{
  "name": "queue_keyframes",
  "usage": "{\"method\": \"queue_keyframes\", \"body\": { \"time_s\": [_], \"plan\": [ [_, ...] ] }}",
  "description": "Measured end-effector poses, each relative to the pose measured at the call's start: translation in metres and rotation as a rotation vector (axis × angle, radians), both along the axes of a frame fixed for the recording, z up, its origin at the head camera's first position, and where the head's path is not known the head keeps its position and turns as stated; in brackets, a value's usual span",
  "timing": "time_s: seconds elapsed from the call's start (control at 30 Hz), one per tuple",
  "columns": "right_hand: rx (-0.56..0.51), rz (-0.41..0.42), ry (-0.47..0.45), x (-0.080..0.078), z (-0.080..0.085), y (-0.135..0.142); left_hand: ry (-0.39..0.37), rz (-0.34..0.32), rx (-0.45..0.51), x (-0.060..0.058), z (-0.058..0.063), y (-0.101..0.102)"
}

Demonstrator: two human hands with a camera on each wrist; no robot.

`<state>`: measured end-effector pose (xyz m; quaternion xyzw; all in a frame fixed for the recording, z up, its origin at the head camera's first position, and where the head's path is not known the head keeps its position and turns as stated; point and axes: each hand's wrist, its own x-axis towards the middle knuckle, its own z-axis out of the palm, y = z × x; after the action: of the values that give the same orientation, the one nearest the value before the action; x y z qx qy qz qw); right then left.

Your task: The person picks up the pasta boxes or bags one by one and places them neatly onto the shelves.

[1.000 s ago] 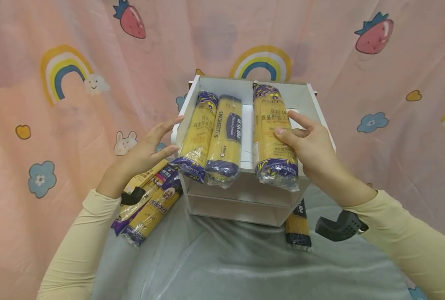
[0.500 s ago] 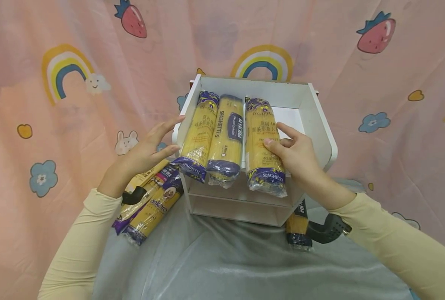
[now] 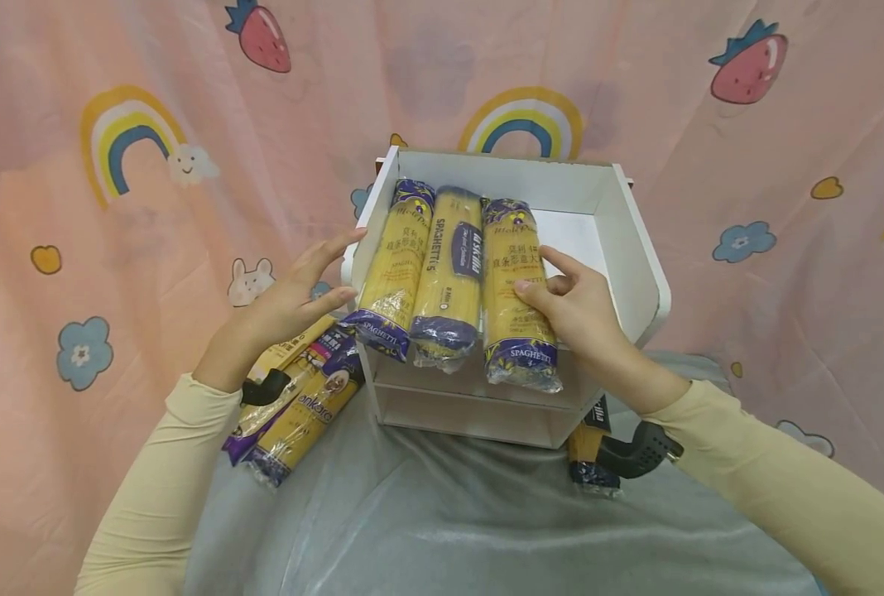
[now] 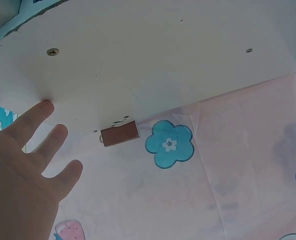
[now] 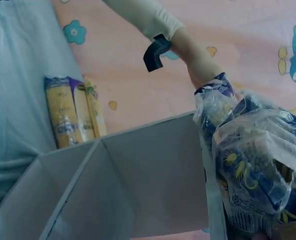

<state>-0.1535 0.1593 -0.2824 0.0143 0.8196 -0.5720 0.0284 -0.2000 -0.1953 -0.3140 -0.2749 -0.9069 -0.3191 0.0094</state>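
A yellow spaghetti pack (image 3: 516, 306) with purple ends lies over the top tier of a white shelf unit (image 3: 643, 265), its front end past the edge. My right hand (image 3: 587, 310) grips its right side, thumb on top. In the right wrist view, the crinkled clear wrapper (image 5: 257, 155) at pack ends fills the right. To its left lie a La Sicilia spaghetti pack (image 3: 449, 281) and a Moli spaghetti pack (image 3: 397, 257), side by side. My left hand (image 3: 278, 302) has its fingers spread at the unit's left side panel (image 4: 152, 60).
Several pasta packs (image 3: 308, 406) lie left of the unit on the grey cloth (image 3: 449, 521). Another pasta pack (image 3: 591, 455) is by its lower right corner, partly covered by the wrist camera. Lower tiers (image 3: 472, 414) face forward. A pink patterned curtain (image 3: 323, 99) hangs behind.
My right hand has moved the spaghetti pack leftward and slightly toward me, right beside the La Sicilia pack. My left hand has stayed in place.
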Motion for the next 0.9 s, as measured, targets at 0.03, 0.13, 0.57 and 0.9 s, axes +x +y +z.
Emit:
{"method": "queue_keyframes", "body": {
  "time_s": [0.03,0.13,0.57,0.9],
  "plan": [
    [0.014,0.001,0.007,-0.0007,-0.0004,0.0000,0.001,0.001,0.002,0.0001,0.0001,0.0000],
    [0.056,0.011,0.035,-0.0028,-0.0018,0.0004,0.003,0.001,-0.001,0.0000,0.0002,-0.0002],
    [0.448,0.056,0.262,-0.0100,-0.0075,0.0025,-0.001,-0.015,0.011,-0.0007,-0.0005,-0.0001],
    [0.522,0.089,0.264,-0.0096,-0.0079,0.0052,0.008,-0.013,0.012,-0.0015,-0.0014,-0.0004]
  ]
}}
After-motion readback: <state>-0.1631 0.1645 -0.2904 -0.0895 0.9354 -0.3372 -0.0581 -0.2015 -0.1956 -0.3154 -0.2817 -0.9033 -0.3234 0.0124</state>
